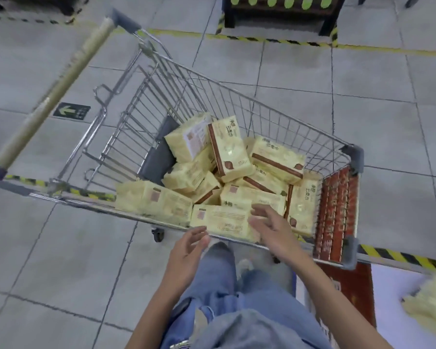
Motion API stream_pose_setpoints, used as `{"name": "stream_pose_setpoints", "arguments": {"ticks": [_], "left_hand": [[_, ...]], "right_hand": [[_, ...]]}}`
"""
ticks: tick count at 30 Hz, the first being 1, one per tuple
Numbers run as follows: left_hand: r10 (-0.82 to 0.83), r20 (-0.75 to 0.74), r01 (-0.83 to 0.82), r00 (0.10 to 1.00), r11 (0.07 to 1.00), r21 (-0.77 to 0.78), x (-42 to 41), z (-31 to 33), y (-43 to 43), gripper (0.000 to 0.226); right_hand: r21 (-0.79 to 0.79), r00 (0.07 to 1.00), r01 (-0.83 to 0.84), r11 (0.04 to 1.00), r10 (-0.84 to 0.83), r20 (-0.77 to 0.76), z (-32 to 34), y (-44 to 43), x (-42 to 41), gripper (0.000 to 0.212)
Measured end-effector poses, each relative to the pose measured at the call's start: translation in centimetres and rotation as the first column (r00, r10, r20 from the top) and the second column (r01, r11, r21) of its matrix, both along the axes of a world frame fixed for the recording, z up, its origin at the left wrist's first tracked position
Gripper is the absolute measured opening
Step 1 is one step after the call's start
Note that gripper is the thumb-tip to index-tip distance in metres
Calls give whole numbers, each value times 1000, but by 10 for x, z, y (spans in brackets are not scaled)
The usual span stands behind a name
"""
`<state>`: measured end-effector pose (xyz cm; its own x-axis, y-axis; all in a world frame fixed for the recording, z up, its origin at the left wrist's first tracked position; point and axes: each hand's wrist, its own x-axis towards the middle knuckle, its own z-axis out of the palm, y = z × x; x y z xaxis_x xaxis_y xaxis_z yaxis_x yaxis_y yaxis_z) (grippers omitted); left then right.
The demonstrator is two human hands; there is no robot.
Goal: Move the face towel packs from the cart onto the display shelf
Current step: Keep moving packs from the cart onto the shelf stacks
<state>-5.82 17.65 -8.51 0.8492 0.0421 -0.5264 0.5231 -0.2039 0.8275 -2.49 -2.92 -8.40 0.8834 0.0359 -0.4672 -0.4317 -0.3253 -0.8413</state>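
Below the head camera, a wire cart [237, 102] stands on grey floor tiles [61, 260]; its basket holds a loose heap of cream face towel packs [227, 152], lying flat, tilted or on edge. Packs crowd the near and right part of the basket; the far-left part, by the folded grey seat flap [159, 152], is bare wire. One pack [222, 221] lies flat against the near rim, another [154, 200] just left of it. Left hand [186, 250], fingers spread and empty, hovers outside the near rim, beside that pack's near corner. Right hand [269, 222], fingers apart, reaches over the rim, fingertips at the pack's right end; contact cannot be told. Handle [53, 94] slants away at left. Open floor lies left of the cart; striped tape [400, 255] runs under its near side.
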Motion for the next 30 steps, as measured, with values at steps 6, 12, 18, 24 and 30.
{"name": "stream_pose_setpoints", "arguments": {"ticks": [6,12,18,24,30], "left_hand": [[8,28,-8,1000,1000,-18,86,5,11,17],[-67,63,59,996,991,122,203,7,27,26],[-213,123,148,969,905,399,319,-32,40,41],[-461,-123,420,879,624,659,367,-102,37,58],[-450,-186,406,873,463,788,384,-123,35,71]], "right_hand": [[-7,1000,4,1000,-4,-16,-9,14,81,34],[-83,993,118,990,-119,-9,-25,26,166,41],[-256,987,131,958,-150,-57,-78,31,235,60],[-238,970,124,963,-168,-176,-130,29,259,72],[-131,913,266,955,-293,-284,-152,26,261,87]]}}
